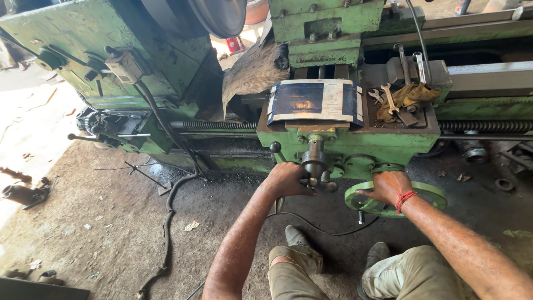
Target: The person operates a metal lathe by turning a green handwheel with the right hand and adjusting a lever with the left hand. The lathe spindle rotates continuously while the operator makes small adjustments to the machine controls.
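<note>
Handwheel [427, 191], green, low on lathe apron front [355, 150]: we judge cast metal, stiff, heavy to turn; best hold on rim. Our right hand [388, 186] wraps rim, closed. Our left hand [286, 179] closed on steel crank handle [316, 166] just beside. Spanners and rag [402, 100] lie above on carriage.
</note>
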